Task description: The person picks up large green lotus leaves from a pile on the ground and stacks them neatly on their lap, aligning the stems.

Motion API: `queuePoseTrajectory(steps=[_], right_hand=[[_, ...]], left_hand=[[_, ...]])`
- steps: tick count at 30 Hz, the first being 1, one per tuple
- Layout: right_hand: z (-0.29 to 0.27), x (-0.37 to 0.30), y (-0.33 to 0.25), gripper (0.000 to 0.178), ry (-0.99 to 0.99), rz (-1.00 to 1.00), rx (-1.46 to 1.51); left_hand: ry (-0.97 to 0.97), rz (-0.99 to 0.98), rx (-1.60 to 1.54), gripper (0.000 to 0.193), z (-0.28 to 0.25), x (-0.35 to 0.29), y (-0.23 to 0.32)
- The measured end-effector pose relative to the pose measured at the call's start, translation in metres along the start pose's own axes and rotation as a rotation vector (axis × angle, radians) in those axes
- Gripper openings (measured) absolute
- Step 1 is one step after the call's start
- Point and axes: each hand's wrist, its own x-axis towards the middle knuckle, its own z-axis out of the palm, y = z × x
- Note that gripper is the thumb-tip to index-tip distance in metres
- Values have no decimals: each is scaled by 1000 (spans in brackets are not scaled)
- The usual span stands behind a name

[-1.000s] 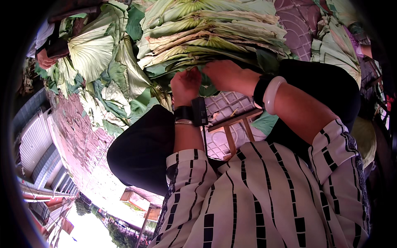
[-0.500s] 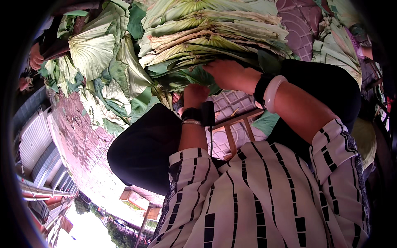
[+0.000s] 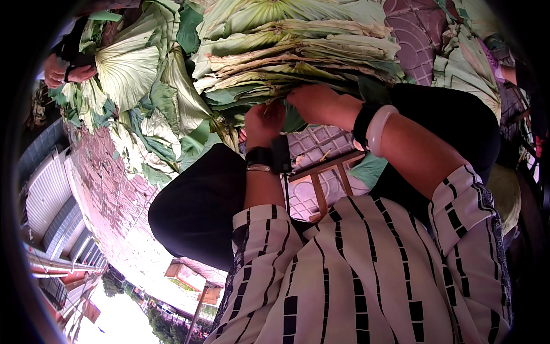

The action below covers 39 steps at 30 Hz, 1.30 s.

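Note:
In front of me lies a thick stack of large folded lotus leaves, pale green with browned, dry edges. At its near side hangs a darker green leaf. My left hand is closed, its fingers curled in a pinch on the leaf at the stack's near edge. Close beside it, my right hand is bent over the same near edge, fingers closed on the leaf and fingertips partly hidden. A dark band circles each wrist, and a pale bangle sits on the right one.
More lotus leaves are heaped at the left, where another person's hands touch them. A further leaf pile lies at the right. Below my hands are a wooden frame and patterned paving. My dark-clothed knees flank the stack.
My left hand has moved up and closer to the right hand at the leaf edge. The right hand's fingers have curled in. At the left, the other person's hands have shifted onto the leaves.

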Motion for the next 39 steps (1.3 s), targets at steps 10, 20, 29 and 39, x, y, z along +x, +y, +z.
queuePoseTrajectory(steps=[10,20,29,39], right_hand=[[17,5,8,30,-26,6,-5],[12,1,5,48,80,-32,-57],[8,4,4,45,63,-35,-25],[-18,9,-9,23,-148,82,104]], left_hand=[[96,-755,-1587,36,-3,16,-8],[-201,-583,-691,24,1,-30,-129],[-250,-372,-553,17,1,-26,-103],[88,-730,-1385,13,-13,1,-3]])
